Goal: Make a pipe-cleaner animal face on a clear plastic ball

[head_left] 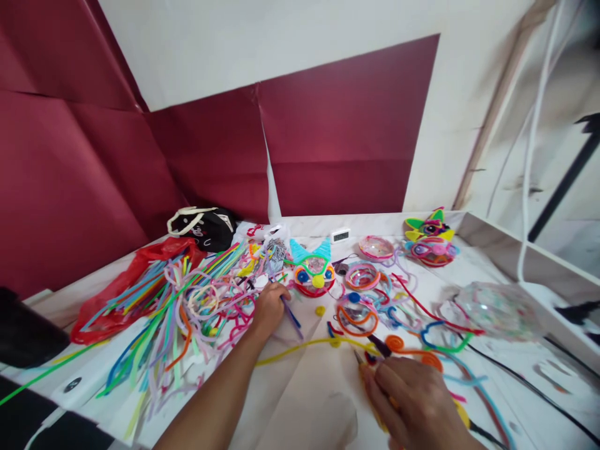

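Note:
My left hand (270, 308) reaches forward over the white table (304, 381) and pinches a blue pipe cleaner (291, 315) at the edge of a big tangled heap of coloured pipe cleaners (187, 306). My right hand (412, 400) is low at the front, fingers closed round a tool with a dark tip (377, 345), possibly a glue gun with a yellow body. A long yellow pipe cleaner (300, 349) lies between the hands. An orange spiral (397, 344) sits just beyond the right hand.
Finished pipe-cleaner rings and mask-like pieces (315, 270) lie across the middle and back right (430, 240). A red plastic bag (122, 281) and a black bag (204, 227) sit at the left. A clear glittery ball (499, 309) rests at the right. Dark red paper covers the wall.

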{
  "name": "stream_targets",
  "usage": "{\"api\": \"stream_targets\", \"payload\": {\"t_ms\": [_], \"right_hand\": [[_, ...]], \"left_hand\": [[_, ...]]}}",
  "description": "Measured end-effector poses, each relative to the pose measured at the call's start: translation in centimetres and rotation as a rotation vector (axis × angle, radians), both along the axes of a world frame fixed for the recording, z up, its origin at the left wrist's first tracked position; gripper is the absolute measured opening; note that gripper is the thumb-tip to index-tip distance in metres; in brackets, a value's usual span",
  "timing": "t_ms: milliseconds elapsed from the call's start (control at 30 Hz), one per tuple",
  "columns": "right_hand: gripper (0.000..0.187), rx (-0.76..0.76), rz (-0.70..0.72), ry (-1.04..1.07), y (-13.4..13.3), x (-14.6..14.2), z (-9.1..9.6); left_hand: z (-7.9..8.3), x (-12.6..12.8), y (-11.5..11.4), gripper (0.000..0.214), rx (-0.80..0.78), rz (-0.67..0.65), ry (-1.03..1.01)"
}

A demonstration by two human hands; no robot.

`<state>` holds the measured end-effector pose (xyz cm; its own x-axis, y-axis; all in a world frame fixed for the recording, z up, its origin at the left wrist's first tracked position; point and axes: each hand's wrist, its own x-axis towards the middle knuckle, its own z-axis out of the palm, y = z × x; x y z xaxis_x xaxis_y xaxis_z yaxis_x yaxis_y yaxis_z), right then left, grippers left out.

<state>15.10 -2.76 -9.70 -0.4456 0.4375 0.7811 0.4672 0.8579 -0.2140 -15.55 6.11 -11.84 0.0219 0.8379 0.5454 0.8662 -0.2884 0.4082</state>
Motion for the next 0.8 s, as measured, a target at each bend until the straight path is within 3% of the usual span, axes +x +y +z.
{"api": "stream_targets", "payload": {"t_ms": [200,500,800], "right_hand": [[0.030,-0.003,-0.005,-0.001,0.0,0.0,-0.1],[0.032,0.003,0.000,0.022,-0.3,-0.2,0.4],[0.033,0.030,-0.041,0.028,0.0,-0.3,-0.4]], "left_hand": [[0.5,0.6,-0.2,0.027,0.017,0.132,-0.033],[0.3,1.2,0.0,0.023,0.002,0.152,-0.033],[0.2,1.6,0.0,0.023,-0.013,0.137,-0.017]]}}
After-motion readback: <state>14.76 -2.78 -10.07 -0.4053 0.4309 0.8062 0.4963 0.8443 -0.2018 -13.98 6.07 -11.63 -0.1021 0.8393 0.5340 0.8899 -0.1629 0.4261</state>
